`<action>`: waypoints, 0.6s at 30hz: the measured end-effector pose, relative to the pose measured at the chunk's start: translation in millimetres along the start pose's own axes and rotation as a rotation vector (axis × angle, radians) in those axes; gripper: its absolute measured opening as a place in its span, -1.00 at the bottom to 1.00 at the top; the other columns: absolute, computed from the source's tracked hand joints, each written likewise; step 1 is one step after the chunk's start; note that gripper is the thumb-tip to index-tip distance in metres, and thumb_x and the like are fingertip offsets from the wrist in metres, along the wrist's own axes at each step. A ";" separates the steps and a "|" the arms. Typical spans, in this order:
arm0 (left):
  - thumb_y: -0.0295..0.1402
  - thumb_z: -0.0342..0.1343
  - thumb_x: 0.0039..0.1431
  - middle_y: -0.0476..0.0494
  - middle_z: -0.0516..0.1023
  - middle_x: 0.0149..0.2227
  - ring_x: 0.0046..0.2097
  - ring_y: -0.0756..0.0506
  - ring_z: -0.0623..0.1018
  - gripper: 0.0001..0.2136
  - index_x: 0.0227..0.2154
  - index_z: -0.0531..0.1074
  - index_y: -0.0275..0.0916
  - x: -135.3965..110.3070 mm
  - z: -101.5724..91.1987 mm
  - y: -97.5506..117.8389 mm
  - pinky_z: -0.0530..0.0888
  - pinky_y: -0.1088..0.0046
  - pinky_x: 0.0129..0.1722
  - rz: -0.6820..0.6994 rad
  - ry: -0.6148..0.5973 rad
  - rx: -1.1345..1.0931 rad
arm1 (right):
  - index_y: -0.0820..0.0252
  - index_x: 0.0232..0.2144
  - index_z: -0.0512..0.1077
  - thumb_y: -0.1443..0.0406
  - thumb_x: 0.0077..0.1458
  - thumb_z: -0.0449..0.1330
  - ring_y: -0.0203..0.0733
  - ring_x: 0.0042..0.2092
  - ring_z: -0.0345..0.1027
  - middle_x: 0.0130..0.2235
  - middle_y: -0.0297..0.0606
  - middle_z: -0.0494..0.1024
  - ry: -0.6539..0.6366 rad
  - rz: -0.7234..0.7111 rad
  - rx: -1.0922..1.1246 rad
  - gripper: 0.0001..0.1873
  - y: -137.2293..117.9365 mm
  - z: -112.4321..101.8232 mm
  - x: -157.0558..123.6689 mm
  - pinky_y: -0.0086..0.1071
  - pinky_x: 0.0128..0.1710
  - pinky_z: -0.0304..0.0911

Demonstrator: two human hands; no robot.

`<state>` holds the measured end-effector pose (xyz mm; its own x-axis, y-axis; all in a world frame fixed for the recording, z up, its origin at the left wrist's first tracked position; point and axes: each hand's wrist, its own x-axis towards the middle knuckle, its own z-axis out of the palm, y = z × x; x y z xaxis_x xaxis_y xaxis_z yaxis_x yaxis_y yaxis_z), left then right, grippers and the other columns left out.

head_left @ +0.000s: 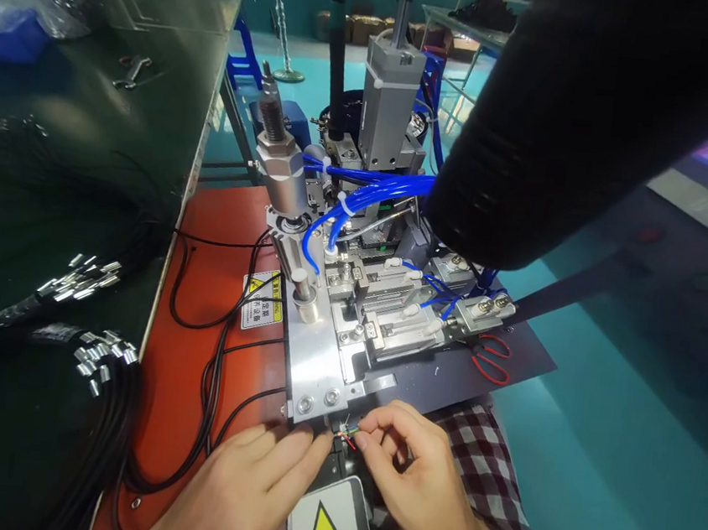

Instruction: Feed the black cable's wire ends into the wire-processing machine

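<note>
both hands, left hand (242,489) and right hand (418,466), pinch thin coloured wires (347,435).

- Machine base plate (312,362): bare brushed metal, smooth, with a dull sheen.
- Air tubes (368,184): glossy blue plastic.
- Mat (198,299) under the machine: matt orange, rubbery.
- Cable bundle (111,408): black plastic sheaths with shiny metal end caps.
- Thin wires (347,435): coloured plastic coating.
- Lap cloth (486,456): soft checked woven fabric.

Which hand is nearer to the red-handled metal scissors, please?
Right: the right hand, pinching thin coloured wires, lies below-left of the red-handled metal scissors; the left hand sits farther left.
</note>
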<state>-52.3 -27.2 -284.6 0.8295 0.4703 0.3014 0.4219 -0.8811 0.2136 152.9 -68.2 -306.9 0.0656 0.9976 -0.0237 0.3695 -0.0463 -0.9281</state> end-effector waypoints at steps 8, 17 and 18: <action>-0.55 -0.22 0.33 -0.19 0.55 -0.32 -0.42 -0.05 0.46 -0.69 -0.01 0.36 -0.46 2.9 -1.5 2.5 0.44 0.42 -0.46 0.009 0.042 0.018 | 0.19 -0.32 0.45 0.41 0.17 0.11 -0.23 -0.47 0.33 -0.42 -0.26 0.51 0.033 -0.268 -0.175 -0.88 2.9 -4.9 -4.9 -0.36 -0.46 0.25; -0.56 -0.23 0.32 -0.17 0.54 -0.36 -0.45 -0.04 0.44 -0.69 -0.03 0.36 -0.46 2.8 0.8 1.6 0.42 0.43 -0.50 0.016 0.035 0.020 | 0.18 -0.27 0.47 0.47 0.12 0.15 -0.18 -0.42 0.41 -0.40 -0.26 0.56 0.073 -0.367 -0.213 -0.83 2.2 -6.7 -8.2 -0.31 -0.41 0.28; -0.57 -0.22 0.32 -0.17 0.54 -0.36 -0.45 -0.04 0.44 -0.70 -0.03 0.37 -0.46 3.0 1.0 1.4 0.41 0.43 -0.50 0.015 0.038 0.023 | 0.18 -0.27 0.47 0.47 0.12 0.15 -0.18 -0.43 0.40 -0.41 -0.26 0.56 0.074 -0.371 -0.215 -0.83 2.0 -6.5 -8.5 -0.31 -0.41 0.28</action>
<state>-48.9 -27.1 -284.3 0.8215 0.4578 0.3399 0.4179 -0.8890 0.1872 159.1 -77.1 -306.1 -0.0448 0.9426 0.3309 0.5648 0.2971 -0.7699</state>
